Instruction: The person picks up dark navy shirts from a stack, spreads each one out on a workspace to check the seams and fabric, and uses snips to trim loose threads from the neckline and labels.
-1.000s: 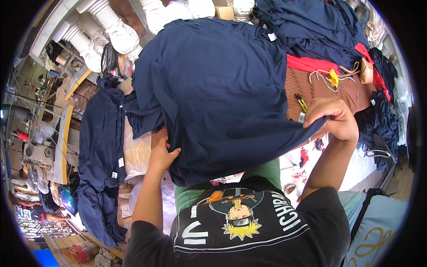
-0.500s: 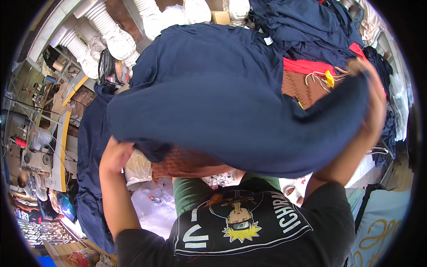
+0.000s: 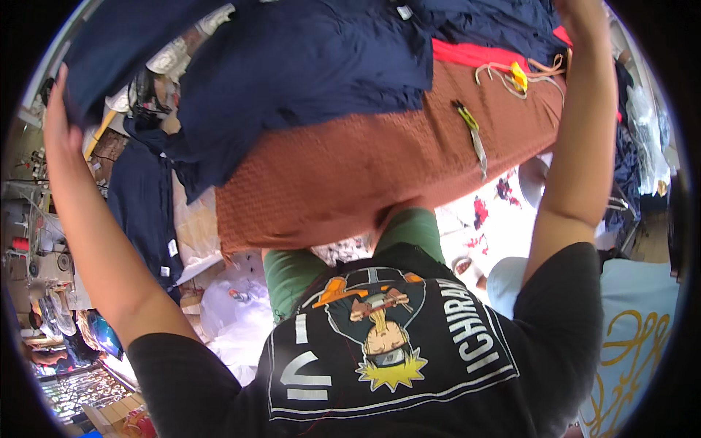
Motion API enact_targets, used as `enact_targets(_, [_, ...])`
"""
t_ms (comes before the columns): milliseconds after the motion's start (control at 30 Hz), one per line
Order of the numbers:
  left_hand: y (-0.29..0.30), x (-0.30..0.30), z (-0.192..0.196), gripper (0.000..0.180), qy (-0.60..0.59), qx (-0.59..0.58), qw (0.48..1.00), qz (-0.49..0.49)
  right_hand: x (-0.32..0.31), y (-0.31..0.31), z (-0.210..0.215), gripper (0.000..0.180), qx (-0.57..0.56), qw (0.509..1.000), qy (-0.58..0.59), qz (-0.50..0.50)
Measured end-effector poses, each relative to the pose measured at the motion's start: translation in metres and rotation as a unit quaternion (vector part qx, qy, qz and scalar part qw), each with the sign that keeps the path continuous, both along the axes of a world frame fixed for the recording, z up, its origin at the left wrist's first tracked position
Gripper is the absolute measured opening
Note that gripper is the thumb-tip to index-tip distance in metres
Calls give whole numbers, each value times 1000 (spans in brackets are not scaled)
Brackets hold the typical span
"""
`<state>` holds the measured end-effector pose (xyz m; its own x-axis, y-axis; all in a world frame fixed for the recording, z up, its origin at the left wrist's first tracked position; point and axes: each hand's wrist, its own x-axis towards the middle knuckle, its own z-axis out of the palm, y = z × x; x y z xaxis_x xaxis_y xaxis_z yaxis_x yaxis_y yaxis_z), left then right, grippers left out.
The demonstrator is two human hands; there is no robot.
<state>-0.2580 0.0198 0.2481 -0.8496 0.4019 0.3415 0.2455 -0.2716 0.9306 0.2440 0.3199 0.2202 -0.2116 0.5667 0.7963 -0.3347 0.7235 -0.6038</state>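
Observation:
Both my arms are raised wide over the table. At the upper left, my left hand [image 3: 64, 117] grips the edge of a lifted navy garment [image 3: 120, 47], its fingers partly behind the cloth. Up at the top right, my right hand [image 3: 584, 20] is cut off by the picture's rim, so its fingers and anything in them are hidden. Another navy garment [image 3: 299, 66], with a small white label, lies spread on the far part of the brown textured tablecloth [image 3: 321, 182]. Right of it lies a cutting tool [image 3: 471, 131] with a yellow-green handle and pale blade.
More navy garments [image 3: 489, 22] are heaped at the back right above red cloth [image 3: 478, 55]. Pale cords with a yellow piece [image 3: 518, 77] lie near them. Navy cloth [image 3: 142, 204] hangs at the left. Beside me at the right is a person in a light-blue shirt [image 3: 635, 306].
Both my hands have risen and spread apart, lifting the navy garment off the near side of the table. The tablecloth and the cutting tool have come into view.

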Motion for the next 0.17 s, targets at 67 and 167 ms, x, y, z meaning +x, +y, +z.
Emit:
enact_targets(67, [-34,-12,-66,70,-34,-161,986,-37,15,-29,-57,19,-148,971,-105,-154])
enact_targets(167, [-37,51,-152,72,-92,-187,978,-28,52,-30,-140,17,-240,960,-129,-69])
